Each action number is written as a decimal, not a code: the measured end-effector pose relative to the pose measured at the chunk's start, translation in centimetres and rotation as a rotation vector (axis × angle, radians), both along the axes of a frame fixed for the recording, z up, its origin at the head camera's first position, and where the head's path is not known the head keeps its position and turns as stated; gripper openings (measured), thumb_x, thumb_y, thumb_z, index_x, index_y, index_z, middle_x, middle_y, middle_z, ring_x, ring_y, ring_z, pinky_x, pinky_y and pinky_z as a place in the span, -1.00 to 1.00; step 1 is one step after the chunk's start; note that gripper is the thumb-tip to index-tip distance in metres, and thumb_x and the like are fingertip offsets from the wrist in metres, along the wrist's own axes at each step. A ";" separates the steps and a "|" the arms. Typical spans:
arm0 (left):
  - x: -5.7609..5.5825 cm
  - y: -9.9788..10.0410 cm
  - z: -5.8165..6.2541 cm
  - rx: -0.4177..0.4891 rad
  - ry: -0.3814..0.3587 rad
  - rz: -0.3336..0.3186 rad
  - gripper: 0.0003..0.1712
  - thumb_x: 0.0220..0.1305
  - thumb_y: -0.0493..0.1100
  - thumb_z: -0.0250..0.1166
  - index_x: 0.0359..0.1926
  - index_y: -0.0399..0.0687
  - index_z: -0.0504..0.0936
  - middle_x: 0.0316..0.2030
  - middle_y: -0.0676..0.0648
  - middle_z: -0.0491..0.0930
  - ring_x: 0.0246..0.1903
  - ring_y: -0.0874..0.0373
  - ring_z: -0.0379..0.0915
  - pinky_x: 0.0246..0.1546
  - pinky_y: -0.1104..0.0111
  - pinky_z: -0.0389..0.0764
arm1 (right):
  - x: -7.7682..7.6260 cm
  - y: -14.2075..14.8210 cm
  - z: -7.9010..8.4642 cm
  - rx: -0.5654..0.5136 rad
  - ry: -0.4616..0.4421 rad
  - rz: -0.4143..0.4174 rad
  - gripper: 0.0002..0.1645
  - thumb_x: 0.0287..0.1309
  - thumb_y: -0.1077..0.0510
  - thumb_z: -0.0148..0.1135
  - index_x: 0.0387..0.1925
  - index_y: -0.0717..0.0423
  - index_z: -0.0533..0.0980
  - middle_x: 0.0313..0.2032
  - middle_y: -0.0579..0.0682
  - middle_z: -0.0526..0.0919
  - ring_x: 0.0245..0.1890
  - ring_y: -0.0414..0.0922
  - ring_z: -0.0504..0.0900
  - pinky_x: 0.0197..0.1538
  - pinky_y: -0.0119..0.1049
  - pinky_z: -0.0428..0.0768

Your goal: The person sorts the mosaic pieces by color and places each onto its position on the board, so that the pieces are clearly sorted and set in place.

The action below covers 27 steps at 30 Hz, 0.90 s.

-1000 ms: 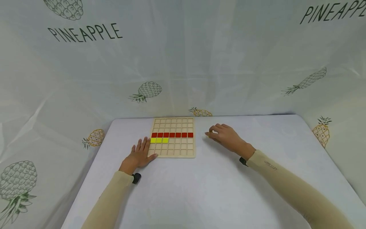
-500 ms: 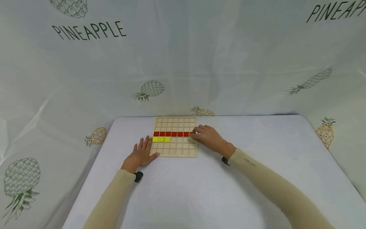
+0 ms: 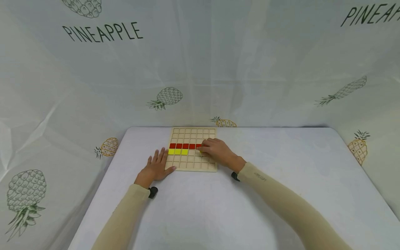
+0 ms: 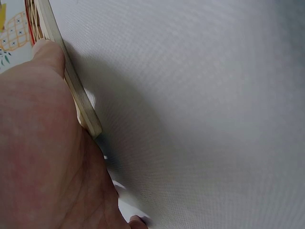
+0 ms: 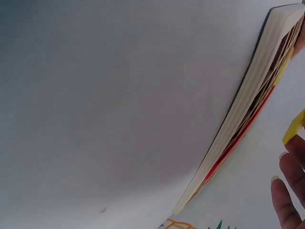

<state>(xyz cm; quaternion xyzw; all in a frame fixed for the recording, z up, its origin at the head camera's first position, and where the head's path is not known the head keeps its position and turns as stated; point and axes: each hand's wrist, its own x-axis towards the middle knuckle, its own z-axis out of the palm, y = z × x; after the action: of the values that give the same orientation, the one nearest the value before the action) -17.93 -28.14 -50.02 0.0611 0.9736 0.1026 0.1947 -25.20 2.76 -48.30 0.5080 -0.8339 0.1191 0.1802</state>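
Note:
A wooden grid board lies near the table's back edge. Red square tiles run along one of its rows, and three yellow tiles start the row below from the left. My left hand rests with spread fingers at the board's left side, its thumb on the lower left corner; the left wrist view shows that thumb over the rim. My right hand is over the board's right part and pinches a yellow tile, held above the board surface. The hand hides the right end of the red row.
The white table extends in front of the board and to both sides. Behind it hangs a light curtain printed with pineapples. A black strap sits at the left wrist, another at the right.
My right hand has moved left from beside the board to over its right part, carrying the yellow tile. The left hand stays in place at the board; the head view has shifted slightly.

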 end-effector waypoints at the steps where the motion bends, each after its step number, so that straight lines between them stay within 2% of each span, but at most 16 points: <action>1: 0.0 0.0 0.0 0.001 0.000 -0.002 0.12 0.59 0.26 0.08 0.67 -0.37 -0.30 0.67 -0.38 -0.40 0.64 -0.40 -0.49 0.57 -0.31 -0.28 | 0.0 -0.2 0.0 0.000 -0.002 0.002 -0.74 0.29 0.13 0.50 0.01 0.03 0.78 -0.14 -0.05 0.71 -0.15 -0.11 0.67 -0.06 -0.28 0.68; 9: 0.0 0.1 -0.1 -0.001 0.010 -0.004 0.11 0.59 0.25 0.08 0.67 -0.37 -0.28 0.67 -0.39 -0.37 0.64 -0.41 -0.47 0.57 -0.31 -0.28 | -0.1 -2.4 -0.2 0.032 -0.015 -0.037 -0.74 0.32 0.10 0.48 0.02 -0.03 0.79 -0.17 -0.07 0.71 -0.18 -0.13 0.65 -0.07 -0.29 0.69; 18: -0.2 0.0 -0.7 -0.032 0.015 -0.007 0.13 0.58 0.28 0.08 0.67 -0.37 -0.28 0.68 -0.38 -0.36 0.64 -0.41 -0.45 0.57 -0.32 -0.23 | 0.1 -4.6 -0.2 0.137 -0.129 -0.121 -0.74 0.37 0.06 0.45 0.05 -0.08 0.76 -0.11 -0.09 0.73 -0.07 -0.11 0.66 0.09 -0.22 0.68; 23: -0.2 0.0 -0.6 -0.041 0.023 -0.006 0.12 0.58 0.28 0.09 0.67 -0.38 -0.26 0.68 -0.39 -0.34 0.64 -0.42 -0.44 0.57 -0.32 -0.22 | 0.3 -5.4 0.0 0.177 -0.155 -0.146 -0.81 0.39 0.07 0.43 -0.01 -0.09 0.77 -0.16 -0.09 0.71 -0.12 -0.11 0.64 0.04 -0.23 0.67; 27: -0.2 0.1 -0.5 -0.043 0.022 -0.001 0.12 0.58 0.27 0.09 0.67 -0.37 -0.25 0.68 -0.38 -0.33 0.64 -0.41 -0.43 0.57 -0.32 -0.22 | 0.3 -6.0 0.1 0.204 -0.172 -0.185 -0.80 0.40 0.05 0.42 0.00 -0.08 0.77 -0.14 -0.08 0.71 -0.11 -0.09 0.66 0.12 -0.15 0.68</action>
<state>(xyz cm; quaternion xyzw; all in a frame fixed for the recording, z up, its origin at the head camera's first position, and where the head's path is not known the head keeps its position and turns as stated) -18.08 -28.08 -50.55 0.0584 0.9776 0.0809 0.1853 -24.92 -3.24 -48.15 0.4329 -0.8971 0.0597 0.0659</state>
